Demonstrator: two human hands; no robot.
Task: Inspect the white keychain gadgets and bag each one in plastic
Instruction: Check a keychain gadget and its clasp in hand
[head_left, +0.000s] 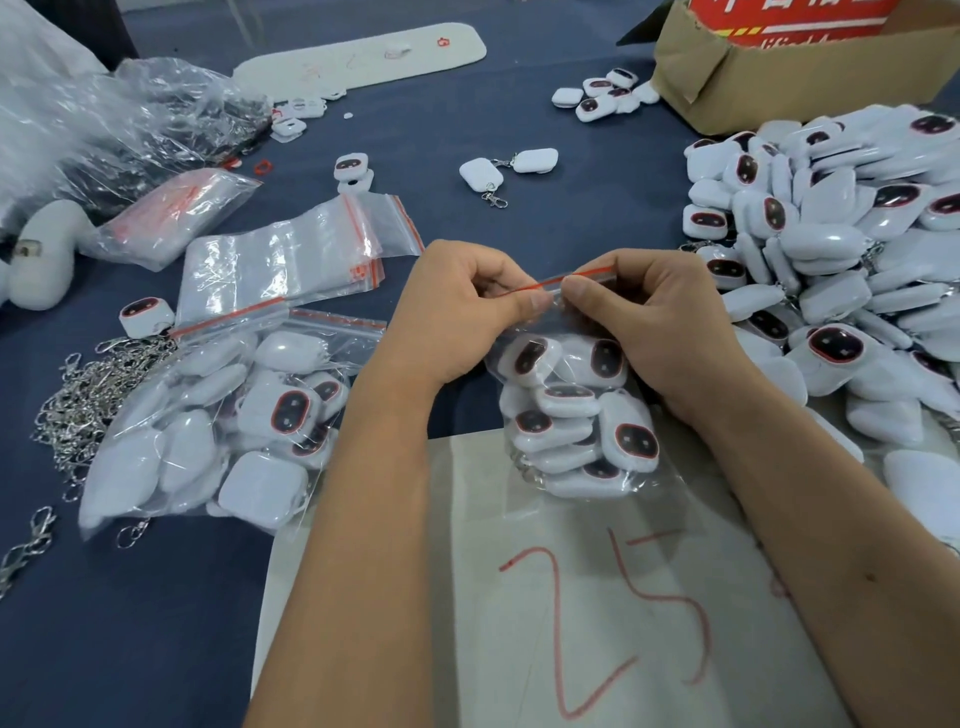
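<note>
A clear zip bag (571, 415) filled with several white keychain gadgets hangs upright in the middle of the view. My left hand (457, 312) and my right hand (649, 317) both pinch its red zip strip (550, 283) at the top, thumbs close together. A big heap of loose white gadgets (841, 260) with dark oval faces lies to the right. Another filled bag (218, 415) lies flat at the left. Empty zip bags (280, 265) are stacked behind it.
A grey sheet (519, 597) marked with a red "25" lies under my forearms. Metal clasps (78, 405) are piled at the left edge. A cardboard box (779, 67) stands at the back right. Crumpled plastic (130, 119) sits at the back left; a few loose gadgets (498, 166) lie mid-table.
</note>
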